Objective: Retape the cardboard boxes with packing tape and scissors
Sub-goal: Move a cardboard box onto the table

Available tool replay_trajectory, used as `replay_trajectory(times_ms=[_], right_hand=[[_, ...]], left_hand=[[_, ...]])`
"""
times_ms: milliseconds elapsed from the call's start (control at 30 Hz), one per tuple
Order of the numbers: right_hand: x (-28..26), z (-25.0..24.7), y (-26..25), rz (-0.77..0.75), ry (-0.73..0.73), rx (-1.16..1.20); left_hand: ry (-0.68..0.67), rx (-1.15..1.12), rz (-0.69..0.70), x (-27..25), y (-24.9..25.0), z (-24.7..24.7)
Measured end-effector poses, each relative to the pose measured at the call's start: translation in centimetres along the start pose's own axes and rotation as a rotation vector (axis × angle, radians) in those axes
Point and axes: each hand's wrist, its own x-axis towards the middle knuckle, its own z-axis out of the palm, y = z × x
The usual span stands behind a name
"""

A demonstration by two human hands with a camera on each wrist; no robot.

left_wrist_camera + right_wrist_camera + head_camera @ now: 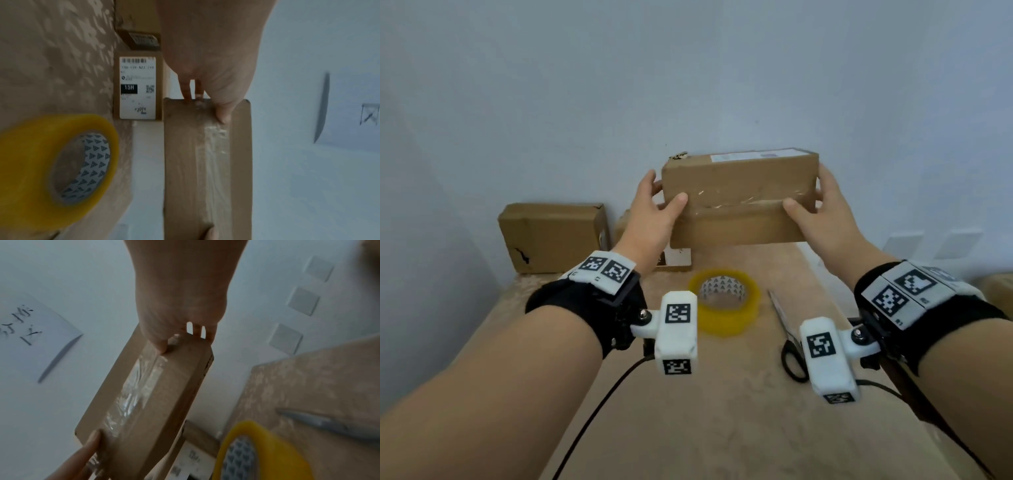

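While both hands are holding it off the beige patterned table (688, 428), the long brown cardboard box with a strip of clear tape along its seam (739, 197) is hanging in the air above the table's far end, its taped face turned toward the person. Well to the left of that box, a squat brown cardboard box with a torn corner (551, 236) is standing against the pale wall. The left hand (650, 212) is gripping the raised box's left end, thumb pressing on the taped face and fingers curling round behind (the left wrist view is showing the thumb tip right at the tape's edge). Just below the raised box, a small brown box with a white shipping label (137, 87) is lying on the table. Nearer the person than the raised box, a yellow roll of packing tape (724, 301) is resting flat on the table, and right of it a pair of black-handled scissors (786, 329) is lying with blades pointing away. The right hand (822, 209) is clasping the raised box's right end the same way, thumb on the tape.
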Motion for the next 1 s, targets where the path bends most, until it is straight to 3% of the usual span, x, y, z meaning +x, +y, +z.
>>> replay_trajectory(times_ms=[167,433,533,800,1000], right_hand=[[-5.1,2.4,-2.6,0.057,-0.002,0.055],[-14.0,9.9,-3.5,0.189,-0.141,0.185],[-15.4,12.2,-3.0,0.226,-0.167,0.208],[-14.1,13.1,-4.1,0.488,-0.353,0.284],[-14.6,12.3,-3.2,0.418,-0.248,0.270]], left_hand=[[0.098,-0.136,-0.065,-4.9,1.4,-5.7],[0.279,-0.085,-0.246,-13.5,-1.7,-14.1],[0.281,-0.037,-0.296,-14.7,-2.0,-16.3],[0.313,-0.050,-0.356,-13.5,-0.5,-17.6],[0.321,0.035,-0.326,-13.9,-0.6,-16.6]])
